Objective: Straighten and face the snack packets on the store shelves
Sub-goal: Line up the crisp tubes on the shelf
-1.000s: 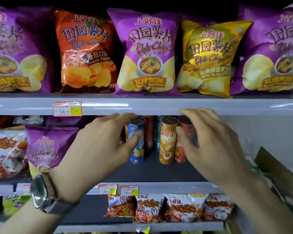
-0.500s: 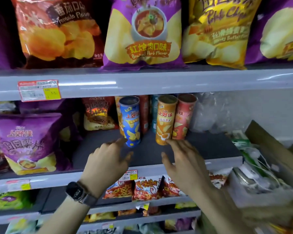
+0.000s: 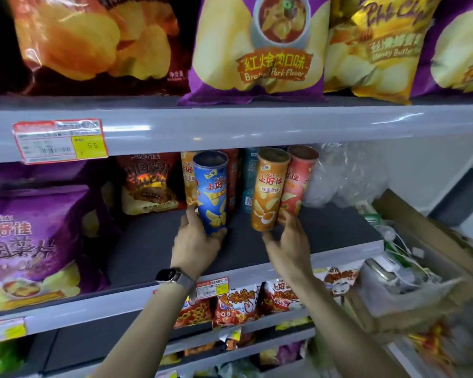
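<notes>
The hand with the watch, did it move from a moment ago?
Yes. The left hand went from the grey middle shelf's front edge deeper in, and now grips the bottom of the tall blue chip can.

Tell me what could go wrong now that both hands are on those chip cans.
The left hand grips the blue can only near its base, and the can leans, so it may topple into the back cans. The right hand seems to hold the orange can and the red can together at the bottom, so one could slip out. The crumpled plastic beside the red can might snag it.
</notes>
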A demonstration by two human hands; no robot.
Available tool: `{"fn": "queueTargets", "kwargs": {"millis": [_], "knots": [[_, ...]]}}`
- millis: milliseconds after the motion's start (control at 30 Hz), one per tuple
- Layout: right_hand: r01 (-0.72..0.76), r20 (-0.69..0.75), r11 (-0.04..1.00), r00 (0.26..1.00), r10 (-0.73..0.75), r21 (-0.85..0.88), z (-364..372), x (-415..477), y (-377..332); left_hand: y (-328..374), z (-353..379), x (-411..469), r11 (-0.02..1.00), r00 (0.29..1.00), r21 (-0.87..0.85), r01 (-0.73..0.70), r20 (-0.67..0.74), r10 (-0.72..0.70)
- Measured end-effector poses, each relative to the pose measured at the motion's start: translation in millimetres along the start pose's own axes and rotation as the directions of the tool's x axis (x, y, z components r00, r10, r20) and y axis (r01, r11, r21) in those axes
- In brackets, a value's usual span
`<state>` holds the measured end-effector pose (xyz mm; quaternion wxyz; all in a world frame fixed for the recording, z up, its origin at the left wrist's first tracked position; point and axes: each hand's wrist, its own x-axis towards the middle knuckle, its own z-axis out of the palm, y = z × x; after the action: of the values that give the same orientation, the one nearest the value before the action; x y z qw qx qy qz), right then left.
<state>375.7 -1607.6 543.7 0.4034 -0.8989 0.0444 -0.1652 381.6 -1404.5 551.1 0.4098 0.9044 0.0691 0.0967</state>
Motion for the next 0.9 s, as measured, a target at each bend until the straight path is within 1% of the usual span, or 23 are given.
{"fn": "queueTargets", "kwargs": {"millis": [167,300,367,567,667,800,900], "knots": [[-0.063,-0.052,0.994,0.996,0.068,0.095,18.3,11.9,-3.0,0.4,12.4,8.4,0.995,0.996,-0.100,0.005,-0.083,-0.013],[-0.109,-0.122,0.981,0.984,0.129,0.159,28.9,20.5,-8.8,-5.7,12.7,13.8,0.992,0.998,-0.124,0.001,-0.056,-0.008],[-0.121,-0.136,0.980,0.980,0.143,0.159,33.1,23.5,-8.9,-11.4,5.7,12.4,0.994,0.998,-0.111,-0.020,-0.054,0.014],[-0.144,-0.155,0.985,0.975,0.158,0.100,41.1,30.3,-8.1,-47.9,-34.2,-2.9,0.998,0.992,-0.056,0.005,-0.122,-0.012],[-0.166,-0.155,0.982,0.972,0.178,0.085,46.5,31.5,-12.2,-66.7,-52.2,-8.0,0.996,0.986,-0.085,0.004,-0.165,-0.018],[-0.168,-0.158,0.977,0.969,0.187,0.131,55.4,28.4,-14.2,-80.9,-61.2,-12.4,0.993,0.980,-0.114,-0.014,-0.199,-0.009],[-0.122,-0.107,0.976,0.984,0.143,0.183,63.1,18.1,-19.0,-85.1,-57.5,-15.0,0.995,0.974,-0.093,-0.038,-0.225,0.016]]}}
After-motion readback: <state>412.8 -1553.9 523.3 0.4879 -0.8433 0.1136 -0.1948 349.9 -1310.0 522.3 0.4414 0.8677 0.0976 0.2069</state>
